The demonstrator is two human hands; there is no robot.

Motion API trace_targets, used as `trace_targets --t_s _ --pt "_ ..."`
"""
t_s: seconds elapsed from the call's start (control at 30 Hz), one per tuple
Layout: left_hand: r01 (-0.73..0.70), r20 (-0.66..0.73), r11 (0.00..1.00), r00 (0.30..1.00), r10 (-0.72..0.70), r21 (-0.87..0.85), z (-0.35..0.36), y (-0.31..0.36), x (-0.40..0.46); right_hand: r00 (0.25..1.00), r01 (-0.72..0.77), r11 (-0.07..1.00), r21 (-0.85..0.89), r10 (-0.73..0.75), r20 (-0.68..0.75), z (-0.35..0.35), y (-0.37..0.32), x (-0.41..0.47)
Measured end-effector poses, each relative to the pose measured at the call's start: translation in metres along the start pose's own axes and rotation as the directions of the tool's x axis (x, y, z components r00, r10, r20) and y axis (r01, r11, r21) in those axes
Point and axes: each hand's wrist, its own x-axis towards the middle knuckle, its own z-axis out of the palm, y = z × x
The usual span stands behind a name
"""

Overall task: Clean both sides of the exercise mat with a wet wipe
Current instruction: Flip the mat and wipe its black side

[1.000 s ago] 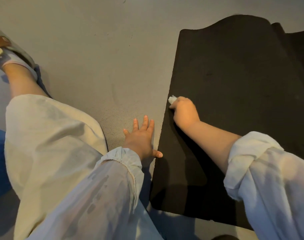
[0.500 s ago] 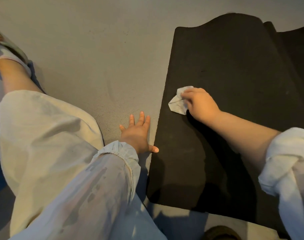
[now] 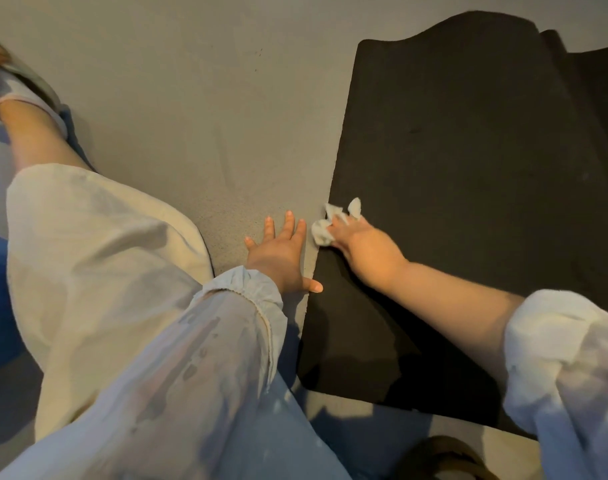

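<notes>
Mat (image 3: 469,202), black, lies flat on the grey floor (image 3: 191,98) before us, its far end buckled upward. Nearest, our left hand (image 3: 282,254) rests on the floor at the mat's left edge, fingers straight and spread, thumb on the mat. Just beyond, our right hand (image 3: 365,247) grips a crumpled wipe (image 3: 325,228), swept back from further in to that left edge. We judge the top side only partly wiped, the underside not yet reached.

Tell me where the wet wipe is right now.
In the head view, the wet wipe is crumpled under the right hand at the left edge of the black mat, just right of the left hand on the floor.
</notes>
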Motion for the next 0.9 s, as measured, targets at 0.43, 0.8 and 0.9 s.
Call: trace_targets --t_s 0.43,0.8,0.9 --pt "-0.014 0.020 0.998 1.000 0.013 0.067 0.000 -0.001 -0.002 0.893 0.418 0.896 0.151 -0.436 0.114 -0.013 -0.004 -0.097" --pt "-0.024 0.014 0.997 1.000 0.023 0.067 0.001 -0.001 -0.001 0.990 -0.125 0.989 -0.085 0.130 0.057 0.016 -0.005 -0.034" --pt "-0.034 0.012 0.997 0.999 0.034 0.067 0.000 -0.003 -0.001 0.987 0.123 0.992 -0.017 -0.120 0.110 0.017 -0.018 -0.072"
